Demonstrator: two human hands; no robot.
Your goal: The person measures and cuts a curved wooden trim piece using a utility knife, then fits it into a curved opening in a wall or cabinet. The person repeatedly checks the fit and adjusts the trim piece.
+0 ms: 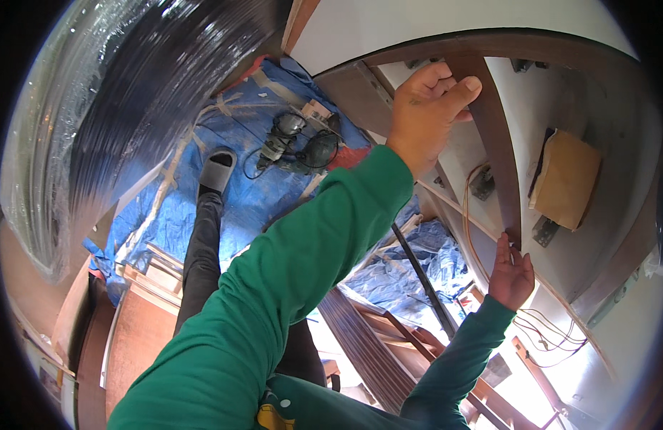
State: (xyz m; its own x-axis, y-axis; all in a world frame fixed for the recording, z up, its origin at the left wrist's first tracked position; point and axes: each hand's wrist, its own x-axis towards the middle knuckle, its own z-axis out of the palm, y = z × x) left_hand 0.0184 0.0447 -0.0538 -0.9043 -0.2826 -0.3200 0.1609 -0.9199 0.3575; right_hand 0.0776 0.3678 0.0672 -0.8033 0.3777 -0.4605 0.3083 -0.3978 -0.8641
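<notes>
My left hand [435, 107] is closed around the upper part of a dark wooden strip [498, 143], which runs down from a curved wooden rail [518, 44] inside a pale built-in frame. My right hand [510, 269] is lower, at the bottom end of that strip, palm toward me, with its fingers stretched up and their tips against the wood. To the right of the strip a tan rectangular pad [566, 179] sits in the recess, and a loose cable [466, 215] hangs beside it.
A blue taped sheet [173, 222] covers the floor under my foot in a grey slipper [218, 172], with corded power tools [281, 140] on it. Plastic-wrapped material [102, 93] rises at left. Below are a dark bar [417, 272], ribbed planks [349, 337] and wooden boards [141, 337].
</notes>
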